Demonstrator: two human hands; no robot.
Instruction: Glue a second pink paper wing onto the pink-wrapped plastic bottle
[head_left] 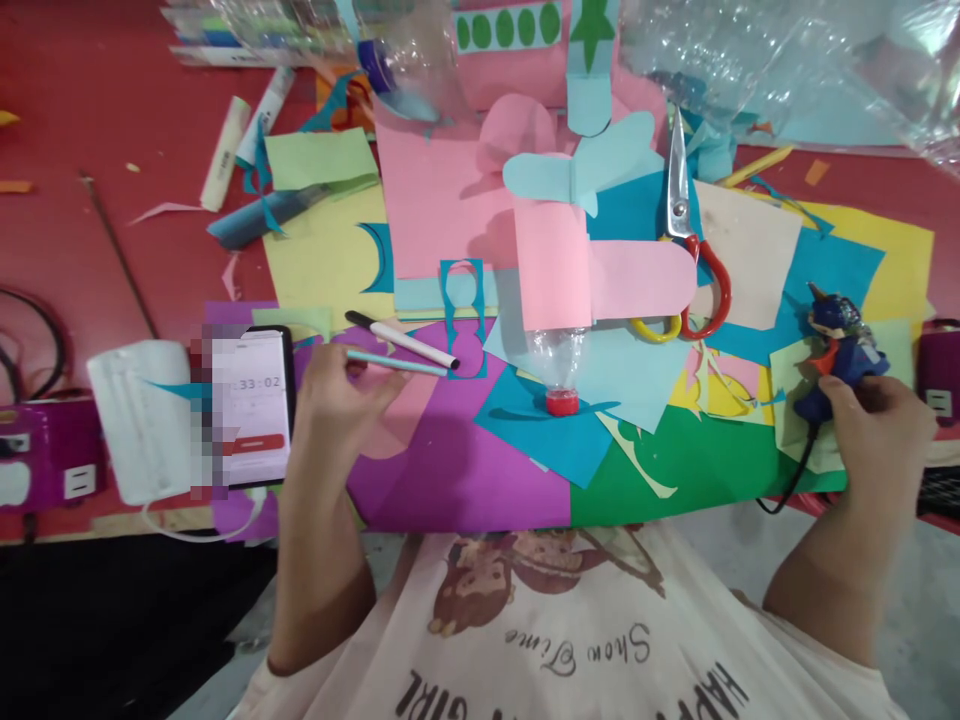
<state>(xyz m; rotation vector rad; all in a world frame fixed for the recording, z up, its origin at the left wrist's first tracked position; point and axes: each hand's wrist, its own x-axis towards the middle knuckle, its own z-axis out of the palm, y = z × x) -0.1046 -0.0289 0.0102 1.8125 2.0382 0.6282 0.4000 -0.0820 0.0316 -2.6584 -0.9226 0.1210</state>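
Note:
My left hand (334,405) pinches a thin light-blue paper piece (397,362), seen nearly edge-on, beside a black-and-white pen (405,340). At the right, my right hand (881,415) closes around a blue glue gun (840,345) with an orange trigger; its black cord hangs down toward the table's front edge. Between the hands lies a clear plastic bottle wrapped in pink paper (553,265), its red cap (562,402) toward me. A rounded pink paper flap (645,280) and light-blue rounded pieces (615,155) extend from the wrap.
Scissors (679,215) with red and yellow handles lie right of the bottle. A phone (255,405) and a white box-like device (142,420) sit at the left. Coloured paper sheets and scraps cover the middle. Markers (225,155) and more clear bottles (420,60) are farther back.

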